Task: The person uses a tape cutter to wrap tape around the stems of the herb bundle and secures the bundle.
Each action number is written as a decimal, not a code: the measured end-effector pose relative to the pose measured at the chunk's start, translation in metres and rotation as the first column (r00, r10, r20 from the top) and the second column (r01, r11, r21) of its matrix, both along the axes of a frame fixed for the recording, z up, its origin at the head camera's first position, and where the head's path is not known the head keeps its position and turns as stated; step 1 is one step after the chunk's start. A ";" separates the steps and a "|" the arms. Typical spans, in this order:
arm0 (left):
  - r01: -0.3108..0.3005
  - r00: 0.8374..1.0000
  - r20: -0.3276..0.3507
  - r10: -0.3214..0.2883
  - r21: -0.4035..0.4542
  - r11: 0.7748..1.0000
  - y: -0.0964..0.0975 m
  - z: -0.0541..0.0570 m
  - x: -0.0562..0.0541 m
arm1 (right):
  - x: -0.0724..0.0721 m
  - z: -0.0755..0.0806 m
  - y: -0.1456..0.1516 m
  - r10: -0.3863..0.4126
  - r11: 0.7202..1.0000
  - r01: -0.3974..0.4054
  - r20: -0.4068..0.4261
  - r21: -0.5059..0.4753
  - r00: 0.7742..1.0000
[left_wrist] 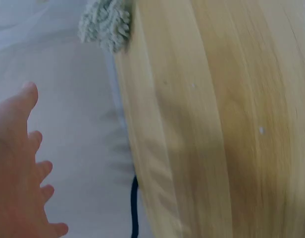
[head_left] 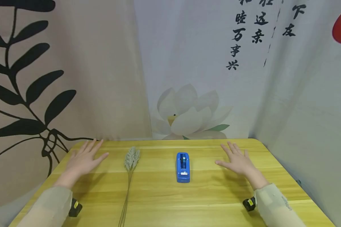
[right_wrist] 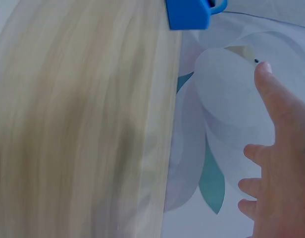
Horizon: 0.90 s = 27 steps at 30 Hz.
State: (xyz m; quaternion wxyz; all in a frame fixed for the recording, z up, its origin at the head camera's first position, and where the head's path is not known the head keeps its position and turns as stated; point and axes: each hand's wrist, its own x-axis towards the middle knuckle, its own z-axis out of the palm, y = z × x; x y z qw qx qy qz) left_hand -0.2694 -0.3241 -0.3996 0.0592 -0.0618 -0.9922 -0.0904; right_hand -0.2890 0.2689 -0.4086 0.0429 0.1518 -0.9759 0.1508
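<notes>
My left hand (head_left: 83, 160) is held over the left side of the table, fingers spread and nothing in it. To its right lies a bunch of dried grey-green flower stems (head_left: 131, 160), heads toward the far edge; the heads (left_wrist: 107, 25) also show at the top of the left wrist view. A blue tape dispenser (head_left: 183, 167) stands near the middle of the table, and its corner (right_wrist: 188, 14) appears in the right wrist view. Over the right side, my right hand (head_left: 238, 161) has its fingers spread and holds nothing.
The wooden table (head_left: 156, 201) ends at a far edge in front of a hanging cloth (head_left: 108, 69) printed with dark leaves, a pale lotus and black characters. A small black wrist camera (head_left: 75, 208) sits under the left sleeve, another (head_left: 249, 204) by the right one.
</notes>
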 end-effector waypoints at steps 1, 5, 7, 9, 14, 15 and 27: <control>0.007 1.000 -0.009 -0.007 0.004 1.000 0.002 0.000 0.000 | 0.001 0.000 -0.002 0.007 1.000 -0.007 -0.008 -0.008 1.000; 0.050 0.997 -0.062 -0.048 0.033 0.998 0.013 0.001 0.002 | 0.003 -0.002 -0.015 0.042 0.997 -0.044 -0.034 -0.060 0.999; 0.083 0.993 -0.093 -0.077 0.066 0.994 0.022 0.002 0.005 | 0.005 -0.003 -0.022 0.064 0.994 -0.067 -0.039 -0.090 0.997; 0.118 0.987 -0.120 -0.105 0.104 0.988 0.031 0.003 0.008 | 0.007 -0.004 -0.029 0.086 0.988 -0.091 -0.040 -0.129 0.995; 0.201 0.972 -0.166 -0.167 0.214 0.956 0.056 0.005 0.016 | 0.014 -0.003 -0.049 0.134 0.966 -0.140 -0.043 -0.218 0.990; 0.214 0.969 -0.173 -0.177 0.232 0.949 0.061 0.006 0.017 | 0.014 -0.003 -0.053 0.143 0.961 -0.149 -0.041 -0.233 0.989; 0.330 0.944 -0.184 -0.274 0.504 0.798 0.127 0.009 0.011 | 0.017 -0.006 -0.095 0.198 0.906 -0.182 0.003 -0.382 0.980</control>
